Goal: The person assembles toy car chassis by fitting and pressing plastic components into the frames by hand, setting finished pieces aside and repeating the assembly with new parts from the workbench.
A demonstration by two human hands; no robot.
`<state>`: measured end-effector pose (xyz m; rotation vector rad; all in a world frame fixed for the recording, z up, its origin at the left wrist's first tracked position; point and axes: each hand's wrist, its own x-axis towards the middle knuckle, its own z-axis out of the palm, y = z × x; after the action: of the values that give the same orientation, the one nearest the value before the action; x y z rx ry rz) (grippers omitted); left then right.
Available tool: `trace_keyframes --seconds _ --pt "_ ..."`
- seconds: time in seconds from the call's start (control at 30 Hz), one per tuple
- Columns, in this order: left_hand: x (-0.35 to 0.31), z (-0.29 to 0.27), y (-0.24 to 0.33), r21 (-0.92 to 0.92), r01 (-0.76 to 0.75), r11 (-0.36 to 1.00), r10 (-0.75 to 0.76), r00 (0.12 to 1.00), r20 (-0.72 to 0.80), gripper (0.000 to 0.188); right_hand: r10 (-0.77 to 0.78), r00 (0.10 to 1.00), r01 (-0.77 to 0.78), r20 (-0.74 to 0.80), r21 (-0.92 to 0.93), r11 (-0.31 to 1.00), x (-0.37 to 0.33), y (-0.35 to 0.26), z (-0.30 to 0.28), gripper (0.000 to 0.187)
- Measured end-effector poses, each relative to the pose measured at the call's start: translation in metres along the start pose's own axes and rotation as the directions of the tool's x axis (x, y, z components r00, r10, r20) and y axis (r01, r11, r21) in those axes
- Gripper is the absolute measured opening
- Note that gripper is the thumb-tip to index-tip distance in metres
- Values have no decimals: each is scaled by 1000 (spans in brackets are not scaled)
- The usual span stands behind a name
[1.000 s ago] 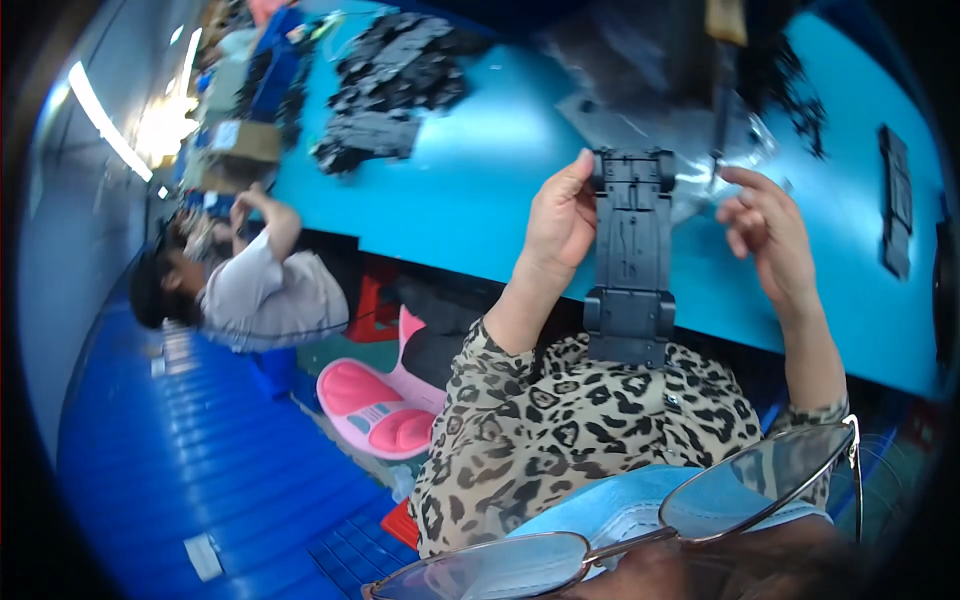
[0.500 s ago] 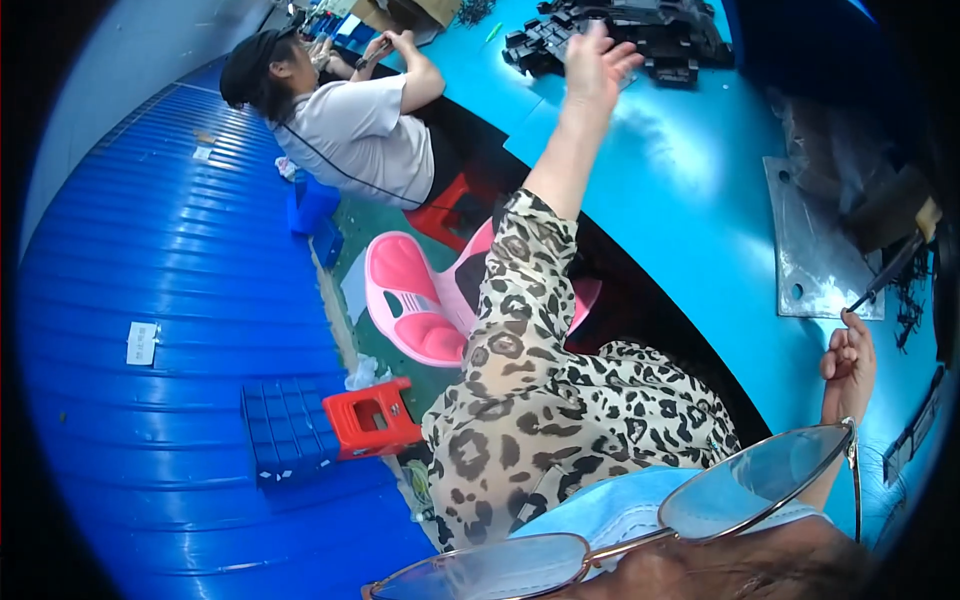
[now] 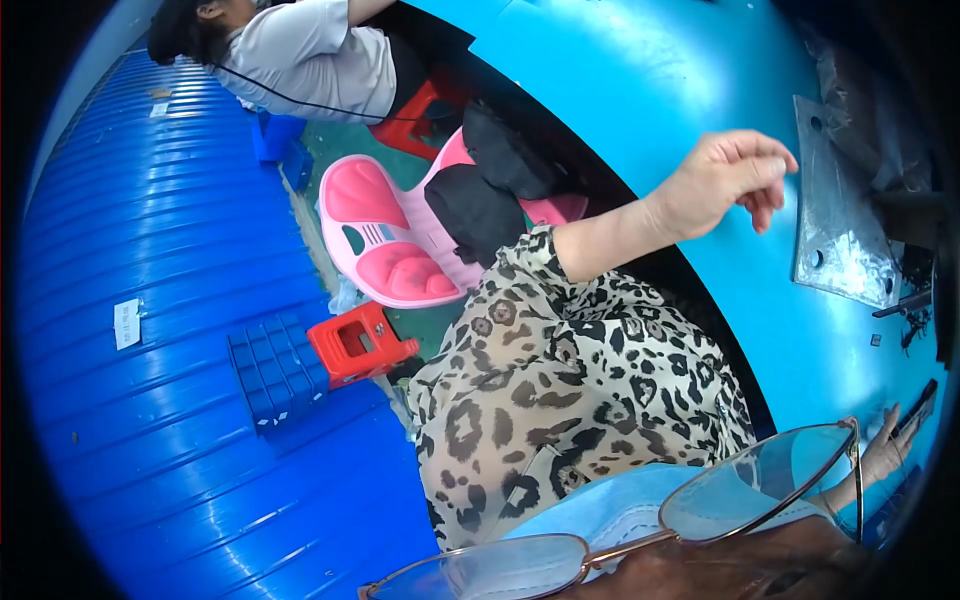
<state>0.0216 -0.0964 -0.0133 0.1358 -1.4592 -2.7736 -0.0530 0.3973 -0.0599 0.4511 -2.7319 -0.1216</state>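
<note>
My left hand hangs above the blue tabletop, left of a clear, shiny flat plate with round holes. Its fingers are loosely bent and somewhat apart, and nothing shows between them. Low at the right rim, my right hand has its fingers on either side of a long black strip-shaped part. Part of that hand lies near the picture's dark edge, so its grip shows poorly. A dark bar lies across the plate's lower corner. Near it is a tiny dark square piece.
Clear plastic wrap lies beyond the plate. At the left are a pink seat with black cloth, a red stool, a blue crate and a blue ribbed wall. Another person sits at the table's far side.
My left hand has come back from the pile of black parts, which is out of view now. My right hand has left the thin dark tool and moved down to the black strip. The view has shifted.
</note>
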Motion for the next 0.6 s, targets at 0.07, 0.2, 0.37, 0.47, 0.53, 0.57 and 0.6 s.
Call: trace_keyframes --seconds 0.07,0.2,0.37,0.47,0.53,0.57,0.6 --pt "2 6 -7 -35 35 999 -33 998 57 20 -50 991 3 121 358 934 -52 122 55 57" --pt "-2 4 -15 -32 69 997 -68 996 53 20 73 994 -86 78 179 980 -23 35 13 61" --pt "-3 12 -19 -37 105 994 -101 991 88 18 296 945 -312 137 111 944 -42 62 9 62" --pt "-4 19 -26 -39 155 987 -149 979 138 18 487 851 -523 194 243 817 -30 36 2 52" --pt "-9 27 -27 24 206 978 -207 960 188 19 526 778 -628 343 454 633 -23 17 -12 49" --pt "-11 33 -29 52 236 970 -242 947 211 19 550 754 -651 360 519 553 -20 5 -21 47" --pt "-13 37 -34 76 248 966 -259 930 260 19 578 726 -669 373 577 468 -21 -3 -32 46"
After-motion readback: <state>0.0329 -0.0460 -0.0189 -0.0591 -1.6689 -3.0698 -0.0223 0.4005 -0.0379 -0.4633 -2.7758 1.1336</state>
